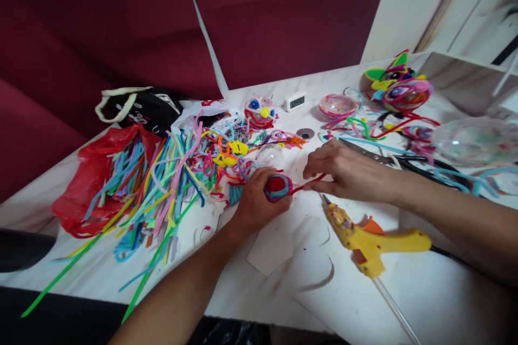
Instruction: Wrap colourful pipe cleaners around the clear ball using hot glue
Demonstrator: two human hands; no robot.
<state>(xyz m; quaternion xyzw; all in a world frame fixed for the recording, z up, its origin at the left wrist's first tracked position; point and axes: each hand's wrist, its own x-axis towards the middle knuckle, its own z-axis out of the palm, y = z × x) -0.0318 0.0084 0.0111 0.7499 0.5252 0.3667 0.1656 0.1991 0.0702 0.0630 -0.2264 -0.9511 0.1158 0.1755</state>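
My left hand (259, 197) is wrapped round a small ball covered in coiled pipe cleaners (278, 187), red in the middle with blue and pink around it. From the ball a red pipe cleaner (300, 188) runs to the right. Its other end is pinched in the fingers of my right hand (338, 170). Just below my right hand lies a yellow hot glue gun (376, 245), its nozzle pointing up and left and a clear glue stick out of its back. Behind my left hand sits a clear plastic dome (271, 156).
Loose pipe cleaners (170, 183) spill from a red plastic bag (84, 194) on the left. A black bag (145, 110), a decorated ball (261, 112) and a white digital timer (295, 101) stand behind. Scissors (364, 152) and a large clear ball (477, 140) lie to the right.
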